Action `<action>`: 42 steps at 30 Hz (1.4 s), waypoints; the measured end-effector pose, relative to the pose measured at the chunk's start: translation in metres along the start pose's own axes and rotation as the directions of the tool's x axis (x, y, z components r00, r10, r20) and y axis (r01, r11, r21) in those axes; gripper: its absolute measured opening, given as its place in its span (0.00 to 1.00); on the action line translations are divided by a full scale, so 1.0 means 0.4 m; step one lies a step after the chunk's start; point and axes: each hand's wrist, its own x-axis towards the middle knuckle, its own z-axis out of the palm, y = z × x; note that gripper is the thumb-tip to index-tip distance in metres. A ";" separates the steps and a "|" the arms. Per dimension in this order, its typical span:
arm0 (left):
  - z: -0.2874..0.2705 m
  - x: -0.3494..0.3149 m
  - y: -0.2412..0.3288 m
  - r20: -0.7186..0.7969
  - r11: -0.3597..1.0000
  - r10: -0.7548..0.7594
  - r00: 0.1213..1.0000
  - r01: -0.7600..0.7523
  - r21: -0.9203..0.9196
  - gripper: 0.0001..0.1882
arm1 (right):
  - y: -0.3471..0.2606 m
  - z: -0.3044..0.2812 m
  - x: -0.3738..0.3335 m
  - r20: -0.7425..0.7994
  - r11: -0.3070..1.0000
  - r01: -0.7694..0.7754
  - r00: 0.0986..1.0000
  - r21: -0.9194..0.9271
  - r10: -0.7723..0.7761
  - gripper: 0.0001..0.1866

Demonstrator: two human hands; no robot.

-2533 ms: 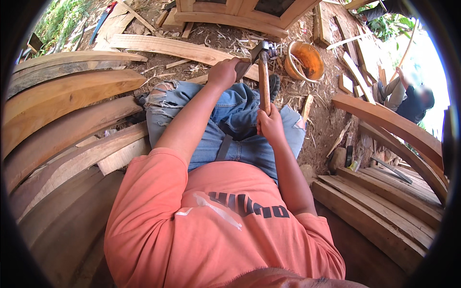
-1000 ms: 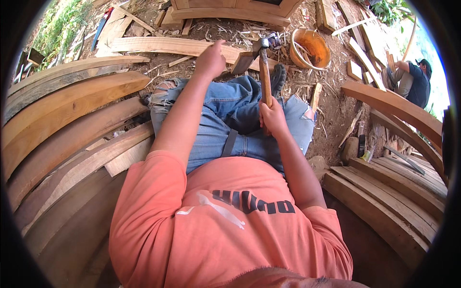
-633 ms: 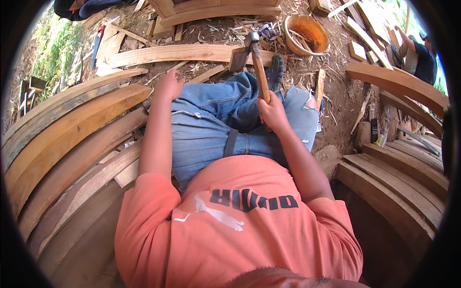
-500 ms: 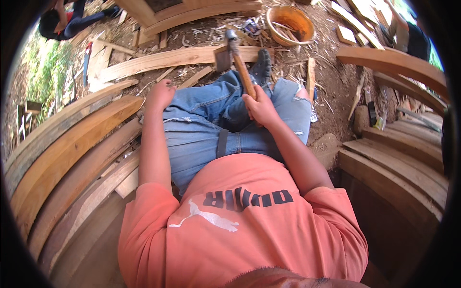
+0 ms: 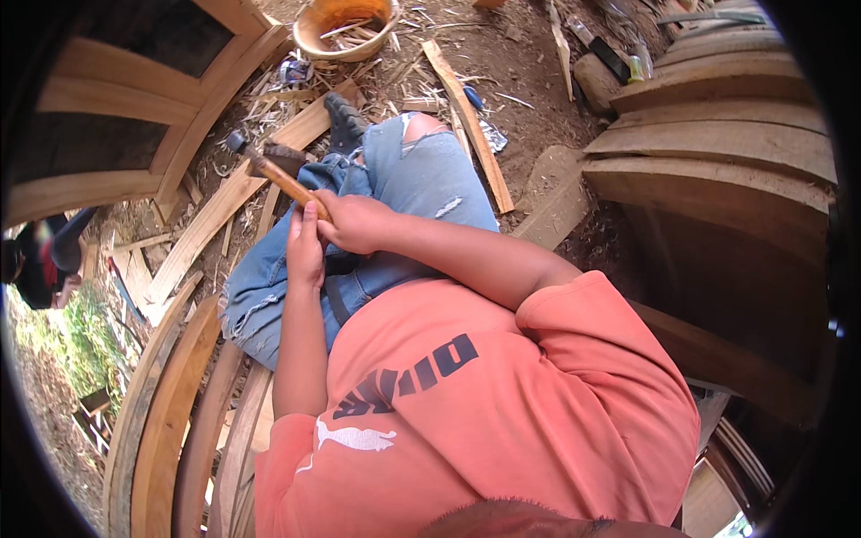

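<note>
My right hand [image 5: 357, 222] is closed round the wooden handle of an adze [image 5: 291, 186], which has a broad metal blade and a round hammer face. Its head points up and to the left, above my bent legs in torn jeans. My left hand [image 5: 306, 254] is up against the lower handle, beside my right hand, its fingers together on the wood; part of their grip is hidden. A long pale plank [image 5: 204, 222] lies on the ground beyond my legs, under the adze head. My shoe [image 5: 344, 124] rests near the plank's far end.
An orange bucket [image 5: 303, 38] holds wood scraps. A panelled wooden frame [image 5: 179, 109] stands at the upper left, with another person [image 5: 40, 269] below it. Boards [image 5: 161, 430] line my left side; stacked boards [image 5: 708, 143] stand at right. A narrow strip [image 5: 471, 125] lies among shavings.
My left hand has left my knee and joined my right hand at the adze handle. The adze now tilts left. My view has turned right, shifting the surroundings leftward.
</note>
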 end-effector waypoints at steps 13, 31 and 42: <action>-0.105 0.109 0.056 -0.276 0.827 0.398 0.875 -0.212 0.521 0.31 | -0.007 -0.047 -0.018 0.000 0.991 0.064 0.998 0.119 -0.064 0.32; -0.146 0.238 0.099 -0.066 0.289 0.634 0.770 -0.157 0.944 0.15 | -0.025 -0.281 -0.389 -0.120 0.953 -0.138 0.987 -0.270 0.109 0.33; -0.135 0.221 0.125 -0.038 0.239 0.636 0.771 -0.150 0.959 0.16 | -0.044 -0.325 -0.488 -0.098 0.817 -0.072 0.995 -0.572 0.019 0.31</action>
